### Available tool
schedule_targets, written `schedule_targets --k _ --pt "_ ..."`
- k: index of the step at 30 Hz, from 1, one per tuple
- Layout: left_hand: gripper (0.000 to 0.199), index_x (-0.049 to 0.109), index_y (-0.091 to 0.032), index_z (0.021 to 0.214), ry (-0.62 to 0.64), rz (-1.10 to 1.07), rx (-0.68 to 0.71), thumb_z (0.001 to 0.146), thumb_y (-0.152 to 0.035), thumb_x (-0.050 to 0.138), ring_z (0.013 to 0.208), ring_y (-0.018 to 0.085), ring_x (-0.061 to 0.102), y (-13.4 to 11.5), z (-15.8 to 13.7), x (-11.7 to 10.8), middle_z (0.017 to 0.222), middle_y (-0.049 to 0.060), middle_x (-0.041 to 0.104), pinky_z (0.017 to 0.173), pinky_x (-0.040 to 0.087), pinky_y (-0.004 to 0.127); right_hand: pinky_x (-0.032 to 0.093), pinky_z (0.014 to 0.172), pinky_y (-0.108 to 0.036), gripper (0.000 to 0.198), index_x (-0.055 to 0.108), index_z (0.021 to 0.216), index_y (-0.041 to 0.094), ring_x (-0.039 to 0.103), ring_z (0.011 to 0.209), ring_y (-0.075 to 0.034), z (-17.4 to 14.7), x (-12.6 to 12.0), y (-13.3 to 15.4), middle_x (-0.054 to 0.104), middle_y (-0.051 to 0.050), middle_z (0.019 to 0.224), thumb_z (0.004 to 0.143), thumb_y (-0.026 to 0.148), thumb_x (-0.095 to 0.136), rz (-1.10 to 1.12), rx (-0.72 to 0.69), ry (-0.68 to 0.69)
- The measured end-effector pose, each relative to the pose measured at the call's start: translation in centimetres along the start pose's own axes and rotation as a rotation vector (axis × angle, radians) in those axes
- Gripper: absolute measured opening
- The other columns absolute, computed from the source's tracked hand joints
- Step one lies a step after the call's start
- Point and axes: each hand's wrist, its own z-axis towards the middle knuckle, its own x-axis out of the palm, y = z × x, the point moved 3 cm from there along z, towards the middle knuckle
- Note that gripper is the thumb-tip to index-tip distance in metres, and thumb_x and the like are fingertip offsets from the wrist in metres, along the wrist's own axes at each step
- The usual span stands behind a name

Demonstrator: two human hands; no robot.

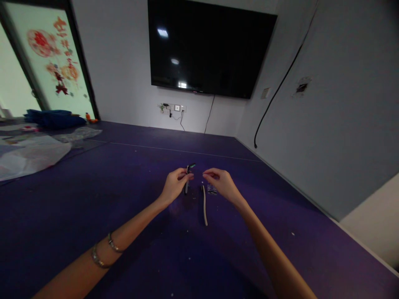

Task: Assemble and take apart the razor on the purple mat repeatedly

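My left hand is closed around a slim black-and-grey tool, held upright between thumb and fingers. Its angled head, with a green patch, sticks out above the fingers and points right. Opposite it, a short gap away, my right hand has thumb and fingertips pinched together; anything between them is too small to make out. Below and between the hands lies a cream-coloured, slightly bent rod with a dark far end. A small clear-and-dark patterned packet lies on the purple surface, just beneath my right hand.
Pale crumbs dot the surface. At the far left are crumpled plastic sheeting, a blue cloth bundle and an orange item. A black cable hangs down the right wall. A television is mounted ahead, above wall sockets.
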Motion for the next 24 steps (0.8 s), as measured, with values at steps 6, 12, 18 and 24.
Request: schedule_targets --k 6,12,18,24 --pt "0.023 0.06 -0.013 0.093 0.09 -0.085 -0.042 0.08 -0.03 0.053 0.096 0.021 0.062 -0.7 0.0 0.2 0.097 0.01 0.069 0.088 0.045 0.035 0.038 0.054 -0.022 0.031 0.068 0.087 0.016 0.052 0.059 -0.012 -0.4 2.3 -0.3 0.063 -0.002 0.067 0.08 0.041 0.052 0.015 0.03 0.174" --pt "0.022 0.064 -0.013 0.093 0.113 -0.116 -0.082 0.079 -0.027 0.053 0.094 0.02 0.061 -0.5 -0.5 0.9 0.098 0.009 0.068 0.084 0.045 0.033 0.035 0.051 -0.02 0.029 0.067 0.075 0.015 0.048 0.054 -0.01 -0.9 4.6 0.2 0.061 -0.001 0.063 0.079 0.039 0.052 0.063 0.044 0.153" --pt "0.03 0.065 -0.013 0.091 0.168 -0.058 -0.141 0.078 -0.038 0.054 0.09 0.019 0.061 0.6 -0.3 1.1 0.096 0.008 0.068 0.076 0.045 0.03 0.031 0.046 -0.02 0.032 0.066 0.064 0.013 0.044 0.05 -0.009 -1.0 4.8 0.2 0.059 -0.001 0.057 0.079 0.036 0.049 0.008 0.081 0.052" --pt "0.04 0.06 -0.012 0.096 0.05 -0.03 -0.38 0.079 -0.047 0.051 0.094 0.021 0.061 2.2 0.6 -0.6 0.103 0.016 0.066 0.078 0.045 0.031 0.025 0.043 -0.02 0.032 0.058 0.046 0.014 0.043 0.044 -0.009 -1.0 4.4 -3.0 0.046 0.001 0.043 0.073 0.03 0.052 -0.205 0.281 0.083"
